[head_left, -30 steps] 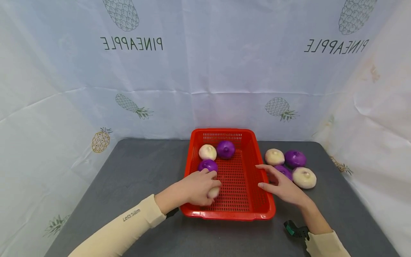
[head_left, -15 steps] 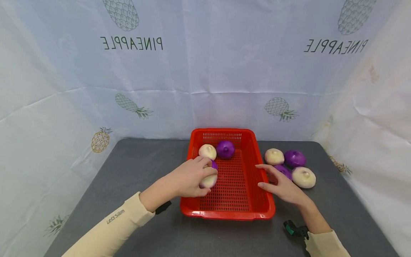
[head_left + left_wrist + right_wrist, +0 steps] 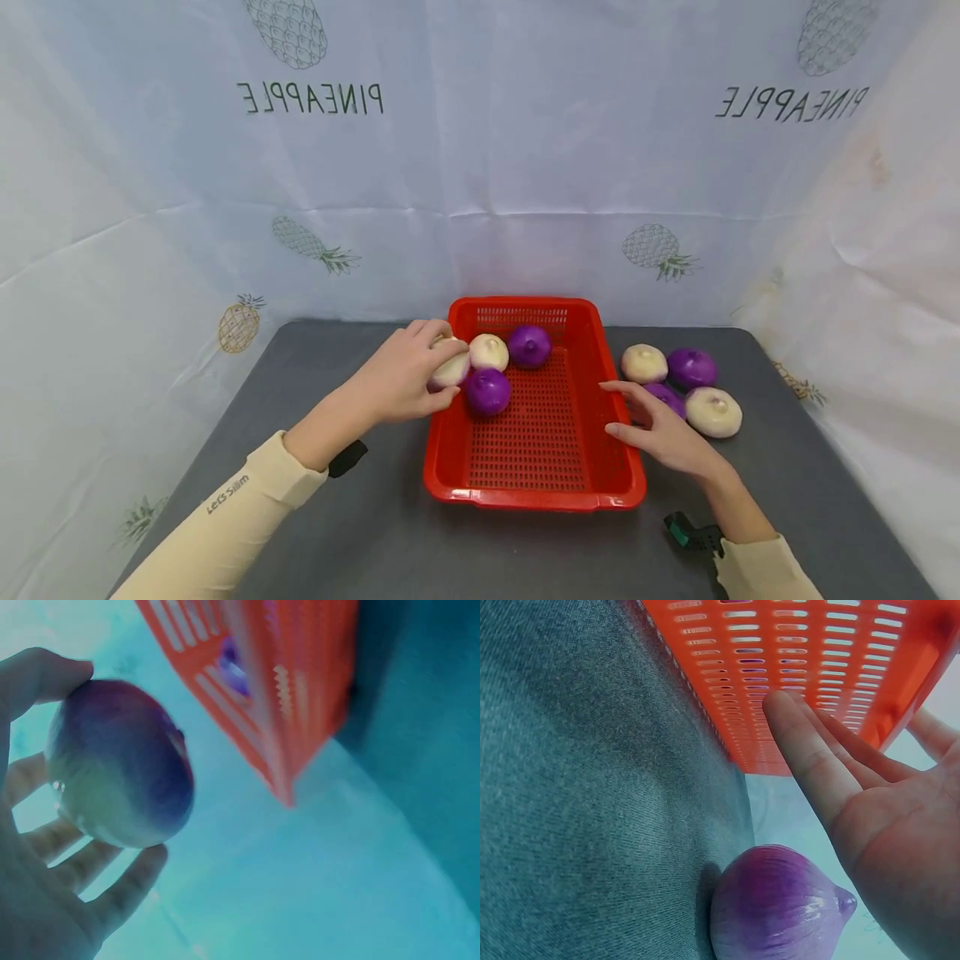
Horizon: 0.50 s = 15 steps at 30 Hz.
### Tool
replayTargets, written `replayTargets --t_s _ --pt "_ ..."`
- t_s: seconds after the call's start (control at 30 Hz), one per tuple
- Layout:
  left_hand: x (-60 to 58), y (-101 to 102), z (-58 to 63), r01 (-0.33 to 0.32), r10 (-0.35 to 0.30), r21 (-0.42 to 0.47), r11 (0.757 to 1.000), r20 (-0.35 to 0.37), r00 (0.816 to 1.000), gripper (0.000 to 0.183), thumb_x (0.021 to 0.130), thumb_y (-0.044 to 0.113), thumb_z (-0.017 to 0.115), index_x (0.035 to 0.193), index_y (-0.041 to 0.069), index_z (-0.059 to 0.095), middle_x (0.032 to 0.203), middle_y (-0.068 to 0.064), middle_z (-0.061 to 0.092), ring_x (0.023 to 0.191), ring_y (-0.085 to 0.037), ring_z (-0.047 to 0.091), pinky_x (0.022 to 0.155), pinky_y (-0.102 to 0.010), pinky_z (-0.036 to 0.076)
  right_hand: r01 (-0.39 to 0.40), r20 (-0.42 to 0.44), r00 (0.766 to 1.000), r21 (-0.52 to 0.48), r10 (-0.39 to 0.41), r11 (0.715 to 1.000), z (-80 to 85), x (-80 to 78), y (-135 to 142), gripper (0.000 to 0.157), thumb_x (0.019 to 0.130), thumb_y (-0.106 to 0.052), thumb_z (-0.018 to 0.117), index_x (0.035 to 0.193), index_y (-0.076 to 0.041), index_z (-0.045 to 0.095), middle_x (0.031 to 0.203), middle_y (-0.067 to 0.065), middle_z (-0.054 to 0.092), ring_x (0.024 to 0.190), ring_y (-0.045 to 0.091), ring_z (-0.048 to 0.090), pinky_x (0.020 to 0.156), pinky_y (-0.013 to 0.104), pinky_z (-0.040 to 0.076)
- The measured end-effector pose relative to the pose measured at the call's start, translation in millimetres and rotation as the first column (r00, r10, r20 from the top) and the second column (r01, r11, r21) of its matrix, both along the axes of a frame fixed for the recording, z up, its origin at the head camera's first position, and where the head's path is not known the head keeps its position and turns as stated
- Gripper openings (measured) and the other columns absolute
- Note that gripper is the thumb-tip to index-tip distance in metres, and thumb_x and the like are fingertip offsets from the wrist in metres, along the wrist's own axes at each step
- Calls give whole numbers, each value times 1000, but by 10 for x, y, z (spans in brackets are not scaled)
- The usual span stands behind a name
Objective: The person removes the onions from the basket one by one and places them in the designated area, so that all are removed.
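My left hand (image 3: 408,371) grips a pale onion (image 3: 452,367) with a purple-tinged underside, thumb and fingers spread round it. It overlaps the left rim of a red slotted plastic basket (image 3: 536,502) in the head view; in the left wrist view the onion (image 3: 120,765) shows apart from the basket (image 3: 262,727). Inside the basket are a pale onion (image 3: 489,353) and two purple onions, one at the back (image 3: 529,347) and one nearer (image 3: 488,392). My right hand (image 3: 663,429) rests at the basket's right rim, fingers extended along its outer wall, holding nothing.
Right of the basket, on the dark grey table (image 3: 360,525), sit two pale onions (image 3: 713,412) and two purple onions (image 3: 692,369), close by my right hand. A white pineapple-print cloth (image 3: 517,167) hangs behind the table and along both sides.
My left hand has lifted the pale onion from the front left of the basket and carried it up and left to the left rim. The right hand has stayed in place.
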<state>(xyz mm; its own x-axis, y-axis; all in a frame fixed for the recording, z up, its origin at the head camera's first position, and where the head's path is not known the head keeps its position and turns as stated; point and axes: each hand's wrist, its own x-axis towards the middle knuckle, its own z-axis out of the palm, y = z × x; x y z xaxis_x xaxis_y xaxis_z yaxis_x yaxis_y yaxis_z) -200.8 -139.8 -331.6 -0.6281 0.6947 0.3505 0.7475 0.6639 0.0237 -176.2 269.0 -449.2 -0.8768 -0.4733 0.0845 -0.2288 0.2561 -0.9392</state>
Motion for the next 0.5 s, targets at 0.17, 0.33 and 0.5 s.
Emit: replayTargets --t_s 0.17,0.33,0.5 --pt "-171 -123 -32 -56 55 37 998 8 998 45 82 26 79 123 11 67 123 -14 57 108 -33 55 83 -48 51 14 -8 1000 13 -14 1000 13 -16 17 61 98 -10 65 150 -2 37 141 29 50 118 47 60 79 40 62" --pt "-307 -308 -147 -138 138 26 990 5 990 45 82 25 78 124 12 67 123 -16 56 110 -36 53 88 -54 50 15 -11 1000 20 -14 1000 19 -17 0 61 98 -12 66 151 -3 37 141 29 50 119 49 58 80 39 62" --pt "-452 -513 -358 -232 232 13 973 44 972 44 84 24 76 124 12 66 124 -18 54 115 -39 51 92 -59 47 15 -5 1000 19 -15 1000 12 3 -13 61 98 -12 66 150 -2 37 141 29 50 119 50 58 79 39 62"
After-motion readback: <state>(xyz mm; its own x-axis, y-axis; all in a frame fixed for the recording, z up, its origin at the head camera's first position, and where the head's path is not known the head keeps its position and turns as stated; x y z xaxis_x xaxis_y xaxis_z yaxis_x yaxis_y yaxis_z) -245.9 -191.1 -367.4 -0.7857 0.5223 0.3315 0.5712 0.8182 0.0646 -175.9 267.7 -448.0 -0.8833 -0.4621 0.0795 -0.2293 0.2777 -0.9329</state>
